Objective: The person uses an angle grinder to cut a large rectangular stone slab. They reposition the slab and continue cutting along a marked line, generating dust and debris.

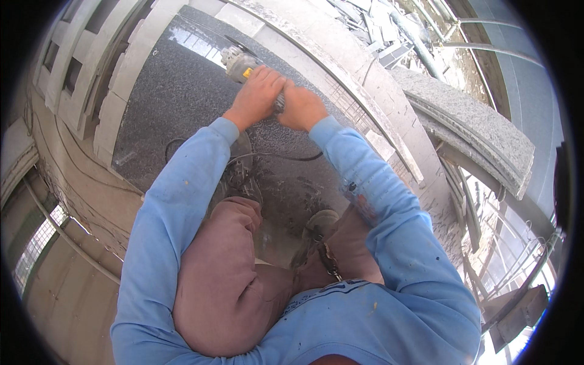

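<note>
My left hand (255, 96) and my right hand (302, 107) are side by side, both closed around the body of an angle grinder (242, 67). The grinder's grey metal head with a yellow patch sticks out beyond my left fingers. At its far end a thin dark disc (238, 45) is over the dark speckled stone slab (182, 91); I cannot tell if it touches the surface. A black power cable (274, 154) curves across the slab below my wrists. Part of the grinder's body is hidden by my hands.
Pale stone strips (347, 85) border the slab on the right. Farther right lie stacked grey slabs (468, 121) and broken stone pieces (380, 24). Pale slatted blocks (76, 67) stand at the left. My knees and shoes are close to the slab's near part.
</note>
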Action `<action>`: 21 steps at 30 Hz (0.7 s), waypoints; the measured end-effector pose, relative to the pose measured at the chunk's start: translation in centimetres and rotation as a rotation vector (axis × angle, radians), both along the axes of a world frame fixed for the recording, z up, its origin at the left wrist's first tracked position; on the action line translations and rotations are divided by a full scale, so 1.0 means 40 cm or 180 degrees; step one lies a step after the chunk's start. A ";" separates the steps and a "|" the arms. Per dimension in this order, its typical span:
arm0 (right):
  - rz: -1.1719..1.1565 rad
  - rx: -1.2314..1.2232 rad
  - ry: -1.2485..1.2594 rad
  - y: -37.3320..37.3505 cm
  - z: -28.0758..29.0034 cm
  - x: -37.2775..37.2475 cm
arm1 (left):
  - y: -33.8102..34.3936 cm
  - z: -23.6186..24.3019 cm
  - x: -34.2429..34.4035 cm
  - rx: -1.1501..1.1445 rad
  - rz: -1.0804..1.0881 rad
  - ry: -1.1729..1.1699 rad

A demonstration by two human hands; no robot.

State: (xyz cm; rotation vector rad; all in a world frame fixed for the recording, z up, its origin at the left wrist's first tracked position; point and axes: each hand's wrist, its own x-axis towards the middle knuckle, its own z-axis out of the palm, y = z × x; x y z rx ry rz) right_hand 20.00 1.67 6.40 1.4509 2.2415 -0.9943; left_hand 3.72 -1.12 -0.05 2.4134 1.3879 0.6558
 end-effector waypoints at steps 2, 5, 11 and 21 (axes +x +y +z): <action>0.0001 0.0008 -0.0005 -0.008 0.012 0.008 | -0.007 0.005 0.008 -0.0009 -0.0008 0.0002; -0.0008 0.0022 0.0011 -0.022 0.021 0.028 | -0.019 0.014 0.028 -0.0046 -0.0014 0.0001; -0.0052 0.0015 0.0014 -0.047 0.032 0.069 | -0.039 0.023 0.067 -0.0063 -0.0023 0.0004; -0.0077 -0.0089 -0.0019 -0.061 0.046 0.096 | -0.057 0.041 0.097 -0.0122 -0.0077 -0.0048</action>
